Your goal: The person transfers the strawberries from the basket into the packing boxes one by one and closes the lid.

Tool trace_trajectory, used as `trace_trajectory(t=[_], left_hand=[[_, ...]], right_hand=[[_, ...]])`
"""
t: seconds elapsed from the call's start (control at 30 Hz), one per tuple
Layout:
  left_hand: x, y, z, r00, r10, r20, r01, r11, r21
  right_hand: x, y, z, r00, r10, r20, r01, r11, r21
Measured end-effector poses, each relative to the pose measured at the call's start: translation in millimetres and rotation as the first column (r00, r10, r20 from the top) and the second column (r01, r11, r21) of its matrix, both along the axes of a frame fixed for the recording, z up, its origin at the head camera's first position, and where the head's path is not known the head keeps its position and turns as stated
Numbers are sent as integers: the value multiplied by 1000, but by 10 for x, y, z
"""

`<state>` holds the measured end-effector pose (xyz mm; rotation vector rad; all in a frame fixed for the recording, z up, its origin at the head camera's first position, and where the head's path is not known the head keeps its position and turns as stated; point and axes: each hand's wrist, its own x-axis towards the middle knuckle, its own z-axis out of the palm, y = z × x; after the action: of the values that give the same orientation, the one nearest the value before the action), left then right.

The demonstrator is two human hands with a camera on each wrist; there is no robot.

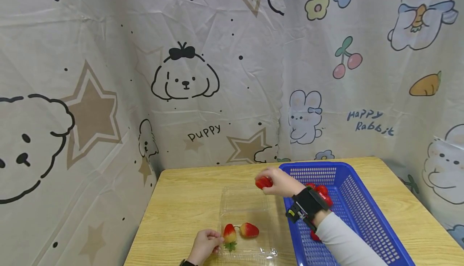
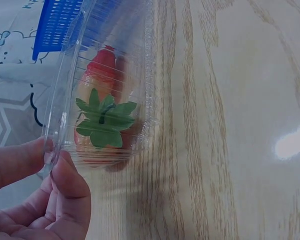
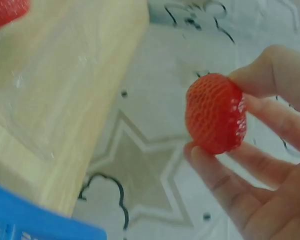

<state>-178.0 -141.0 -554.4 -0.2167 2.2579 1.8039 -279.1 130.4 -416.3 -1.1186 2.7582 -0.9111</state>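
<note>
Lower-centre tabletop [image 1: 188, 193] bore a clear box [image 1: 267, 240] with two strawberries [image 1: 249, 230], left hand [image 1: 206, 244] pinching its edge, right hand [image 1: 282, 182] a third strawberry [image 1: 264, 182], others [image 1: 322, 190] left in the lower-right basket [image 1: 373, 201].

Wood-grain table [image 1: 185, 201], pretty light colored, with a wrinkly pale cloth [image 1: 232, 84] hung behind its back edge and along both sides. Bow-topped puppy face [image 1: 185, 84] printed above the back left corner, cherries [image 1: 354, 61] and "Happy Rabbit" lettering [image 1: 364, 115] above the back right one.
</note>
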Motion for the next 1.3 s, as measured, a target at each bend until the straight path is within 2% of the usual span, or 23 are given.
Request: trace_trajectory(t=[0.2, 0.6, 0.7, 1.0, 1.13, 1.3], left_hand=[[-6, 12, 17, 1000, 12, 21, -11, 1000, -23], [-2, 12, 22, 1000, 15, 12, -15, 1000, -6], [-3, 14, 15, 1000, 18, 11, -18, 1000, -5], [-15, 17, 14, 999, 23, 45, -22, 1000, -11], [-11, 18, 15, 999, 15, 36, -15, 1000, 5], [0, 17, 30, 1000, 17, 18, -17, 1000, 12]], right_hand=[[77, -302, -242, 985, 160, -66, -156, 986, 64], [232, -700, -643, 956, 289, -46, -272, 935, 228], [264, -753, -741, 953, 302, -34, -283, 922, 263], [350, -832, -1111, 936, 330, -125, -267, 893, 363], [362, -839, -1206, 946, 308, -105, -251, 896, 368], [367, -860, -1273, 949, 292, -122, -219, 885, 411]])
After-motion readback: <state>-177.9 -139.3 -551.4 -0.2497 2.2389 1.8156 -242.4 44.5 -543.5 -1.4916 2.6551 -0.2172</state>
